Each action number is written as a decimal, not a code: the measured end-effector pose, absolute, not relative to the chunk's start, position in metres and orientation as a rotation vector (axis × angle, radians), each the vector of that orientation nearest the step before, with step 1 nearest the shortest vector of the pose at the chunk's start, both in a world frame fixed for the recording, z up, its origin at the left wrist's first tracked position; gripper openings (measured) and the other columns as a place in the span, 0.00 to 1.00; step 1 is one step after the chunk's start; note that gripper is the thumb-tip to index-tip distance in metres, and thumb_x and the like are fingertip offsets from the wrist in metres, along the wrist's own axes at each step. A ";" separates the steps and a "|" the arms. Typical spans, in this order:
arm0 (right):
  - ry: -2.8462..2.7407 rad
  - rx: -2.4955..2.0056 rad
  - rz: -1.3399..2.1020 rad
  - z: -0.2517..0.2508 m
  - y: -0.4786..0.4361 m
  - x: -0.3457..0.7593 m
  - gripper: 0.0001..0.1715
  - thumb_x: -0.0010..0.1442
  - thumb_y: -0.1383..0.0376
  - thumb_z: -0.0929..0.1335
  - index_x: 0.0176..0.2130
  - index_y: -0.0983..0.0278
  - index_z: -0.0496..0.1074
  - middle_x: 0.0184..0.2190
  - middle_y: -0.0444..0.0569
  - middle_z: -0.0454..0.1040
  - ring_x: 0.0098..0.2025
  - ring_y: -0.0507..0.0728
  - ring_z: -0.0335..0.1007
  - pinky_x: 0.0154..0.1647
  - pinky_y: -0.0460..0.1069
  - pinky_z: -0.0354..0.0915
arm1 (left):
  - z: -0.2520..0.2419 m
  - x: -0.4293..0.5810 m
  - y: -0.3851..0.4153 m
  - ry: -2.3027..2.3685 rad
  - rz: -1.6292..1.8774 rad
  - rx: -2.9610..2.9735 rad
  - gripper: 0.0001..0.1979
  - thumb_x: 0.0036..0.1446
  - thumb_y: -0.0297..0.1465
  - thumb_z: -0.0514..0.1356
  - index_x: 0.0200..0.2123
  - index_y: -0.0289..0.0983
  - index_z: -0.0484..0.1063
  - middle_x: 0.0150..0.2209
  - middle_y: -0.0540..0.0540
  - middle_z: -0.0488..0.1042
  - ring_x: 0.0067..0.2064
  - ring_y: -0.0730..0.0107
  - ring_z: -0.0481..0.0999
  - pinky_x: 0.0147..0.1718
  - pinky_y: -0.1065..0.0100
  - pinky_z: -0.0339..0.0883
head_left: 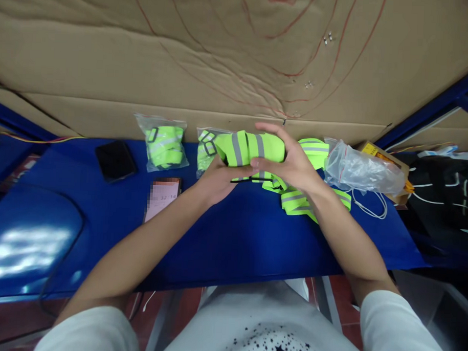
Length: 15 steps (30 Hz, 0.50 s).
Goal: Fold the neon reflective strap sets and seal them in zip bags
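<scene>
Both hands meet over the middle of the blue table (232, 237) on a folded neon-yellow reflective vest (244, 146) with grey stripes. My left hand (217, 179) grips the bundle from below and from the left. My right hand (290, 159) curls over its right end, thumb pressed underneath. A thin black band (246, 180) runs between the two hands under the vest. More neon-yellow reflective straps (296, 199) lie loose on the table beneath my right wrist.
Two clear bags holding folded vests (165, 145) (204, 149) lie by the cardboard wall (223, 57). A dark phone (115, 160) and a lit phone (162, 197) lie at left. An empty clear plastic bag (360, 172), a white cable (371, 207) and a yellow box (376, 152) sit at right.
</scene>
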State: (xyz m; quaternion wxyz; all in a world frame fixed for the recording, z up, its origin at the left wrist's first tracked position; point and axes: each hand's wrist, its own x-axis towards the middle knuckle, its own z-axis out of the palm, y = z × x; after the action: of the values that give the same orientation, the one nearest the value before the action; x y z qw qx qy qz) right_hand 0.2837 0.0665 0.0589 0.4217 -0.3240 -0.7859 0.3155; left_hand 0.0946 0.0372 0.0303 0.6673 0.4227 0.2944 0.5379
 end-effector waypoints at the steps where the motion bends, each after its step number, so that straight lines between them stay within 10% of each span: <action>1: -1.936 -0.827 0.758 0.057 0.062 0.281 0.36 0.56 0.54 0.79 0.60 0.59 0.72 0.61 0.50 0.75 0.65 0.61 0.70 0.70 0.57 0.64 | 0.029 0.093 0.037 0.691 1.201 0.976 0.25 0.40 0.27 0.79 0.44 0.37 0.81 0.45 0.42 0.85 0.54 0.47 0.82 0.56 0.54 0.74; 15: -1.635 -1.034 0.913 0.002 -0.016 0.313 0.22 0.53 0.58 0.80 0.48 0.55 0.79 0.48 0.45 0.82 0.48 0.61 0.80 0.50 0.57 0.76 | -0.008 0.118 0.009 0.709 0.539 1.017 0.25 0.44 0.31 0.79 0.47 0.36 0.82 0.41 0.40 0.85 0.40 0.59 0.85 0.40 0.60 0.83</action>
State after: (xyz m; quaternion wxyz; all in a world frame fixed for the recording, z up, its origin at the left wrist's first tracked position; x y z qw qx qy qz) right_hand 0.3131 -0.0160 0.0022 0.4804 -0.4237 -0.6704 0.3745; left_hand 0.1184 0.0085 -0.0077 0.7801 0.4708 0.3279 0.2495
